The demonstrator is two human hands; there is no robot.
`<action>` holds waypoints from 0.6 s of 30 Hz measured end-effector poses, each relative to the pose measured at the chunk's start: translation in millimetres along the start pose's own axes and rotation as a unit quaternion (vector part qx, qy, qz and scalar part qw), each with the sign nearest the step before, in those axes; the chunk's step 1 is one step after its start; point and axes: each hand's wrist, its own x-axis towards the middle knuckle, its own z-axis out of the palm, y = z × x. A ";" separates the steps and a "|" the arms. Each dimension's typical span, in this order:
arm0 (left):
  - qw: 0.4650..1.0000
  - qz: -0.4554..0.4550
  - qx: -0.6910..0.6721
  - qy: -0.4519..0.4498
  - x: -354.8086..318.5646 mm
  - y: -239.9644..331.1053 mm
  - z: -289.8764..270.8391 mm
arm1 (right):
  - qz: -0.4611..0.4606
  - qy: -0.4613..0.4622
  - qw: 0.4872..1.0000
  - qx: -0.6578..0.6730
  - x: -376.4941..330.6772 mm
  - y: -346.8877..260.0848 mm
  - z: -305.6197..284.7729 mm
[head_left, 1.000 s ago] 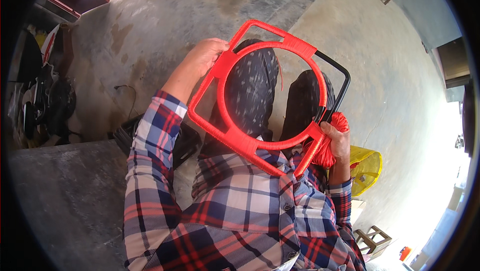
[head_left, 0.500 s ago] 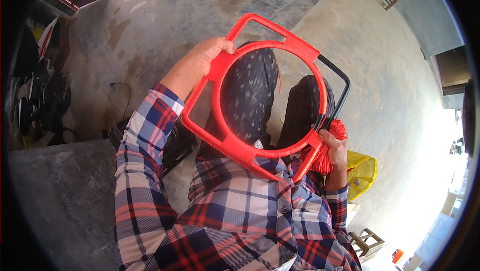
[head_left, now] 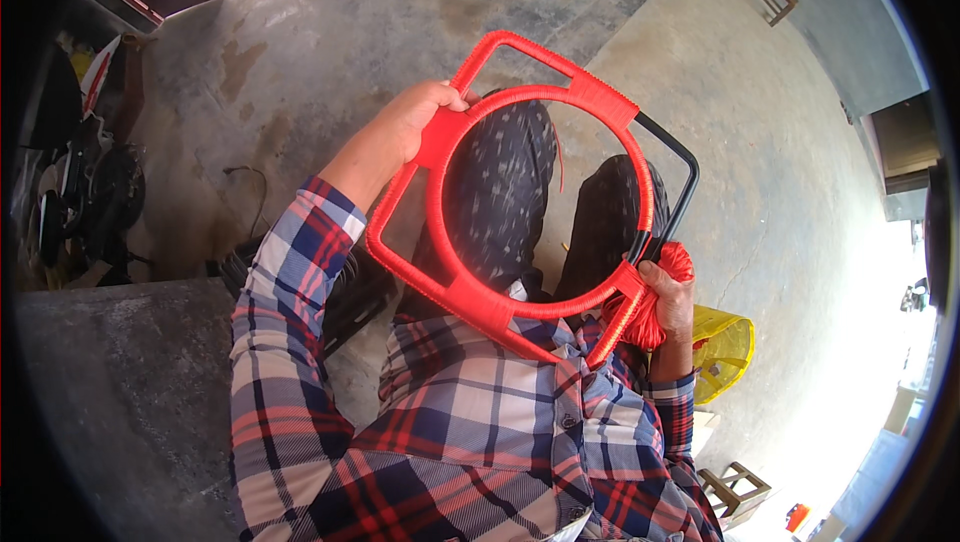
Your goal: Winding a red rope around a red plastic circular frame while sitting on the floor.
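A frame (head_left: 478, 304) made of a ring inside a rounded square is held over my lap. Red cord wraps most of it; one stretch of the outer bar on the far right is bare black. My left hand (head_left: 415, 122) grips the wrapped joint at the frame's left corner. My right hand (head_left: 668, 294) is closed at the right corner, where ring and outer bar meet, with a bundle of red cord (head_left: 648, 325) bunched in and under it. Some of the right fingers are hidden behind the cord. The frame's nearest corner touches my shirt front.
A yellow mesh basket (head_left: 722, 352) stands on the floor just beyond my right forearm. Small wooden stools (head_left: 735, 490) are at the lower right and the far right. Dark items (head_left: 100, 187) are piled at the left, above a grey ledge (head_left: 125, 372). A black cable lies near my left arm.
The frame and both hands have shifted very slightly toward me. My grips look the same.
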 end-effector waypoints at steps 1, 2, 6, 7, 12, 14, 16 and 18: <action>1.000 0.014 -0.002 -0.022 -1.8 0.4 -1.8 | -0.001 0.000 1.000 0.001 2.2 2.2 -4.7; 1.000 0.015 0.000 -0.022 1.2 0.5 -6.8 | -0.002 -0.002 1.000 -0.018 4.4 3.8 -9.2; 0.991 0.016 -0.008 -0.130 4.8 3.6 -18.9 | 0.000 -0.002 1.000 -0.022 5.1 2.2 -4.0; 0.989 0.014 -0.007 -0.147 3.3 5.6 -17.2 | 0.001 -0.004 1.000 -0.022 4.5 0.2 0.5; 0.996 0.008 0.011 -0.087 -0.8 7.6 -6.1 | 0.019 0.036 0.998 0.043 2.8 -4.0 17.0; 0.998 0.017 0.016 -0.064 -2.6 7.7 -4.1 | 0.027 0.031 0.998 0.039 2.3 -8.4 20.3; 0.997 0.011 0.051 -0.051 -2.4 8.1 -2.7 | 0.019 0.028 0.999 0.041 3.0 -5.1 15.2; 0.997 0.016 0.035 -0.072 -2.4 6.5 -6.4 | 0.007 0.035 0.999 0.034 5.3 1.3 10.3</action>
